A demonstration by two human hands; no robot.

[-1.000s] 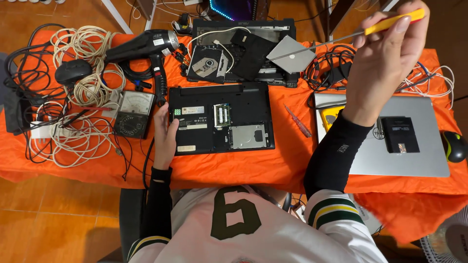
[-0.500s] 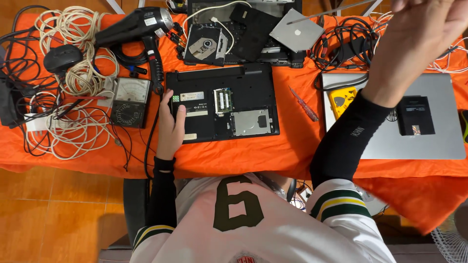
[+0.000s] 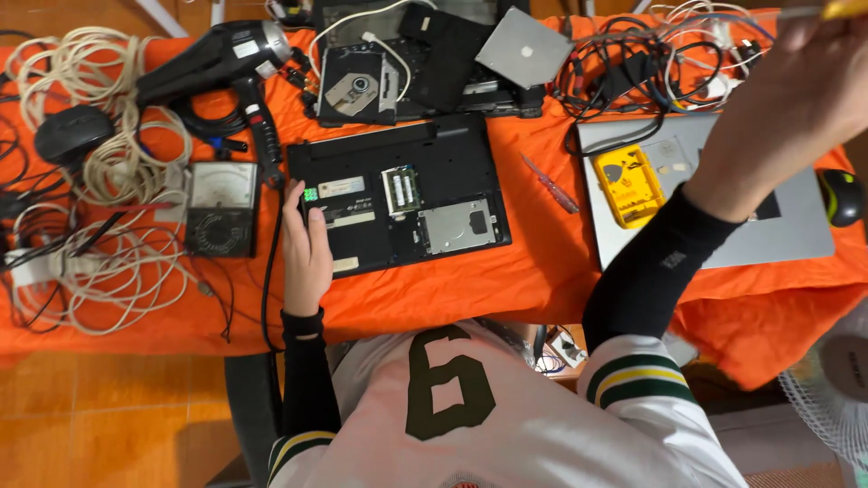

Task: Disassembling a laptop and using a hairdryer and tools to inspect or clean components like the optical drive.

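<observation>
In the head view, we had our left hand (image 3: 307,258) resting flat, fingers loose, on the left edge of the opened black laptop base (image 3: 398,194), which lay on the orange-clothed tabletop (image 3: 506,280), as it had a second earlier. Our right hand (image 3: 796,99) had lifted nearer the lens, blurred; its yellow-handled screwdriver (image 3: 845,9) was nearly cut off, grip unclear.

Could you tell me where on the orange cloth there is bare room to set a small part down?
Free: the strip of orange cloth along the near edge, below the opened black laptop, and the gap between it and the silver laptop, save a small screwdriver. Crowded: the left end under white cables, meter and hair dryer.
</observation>
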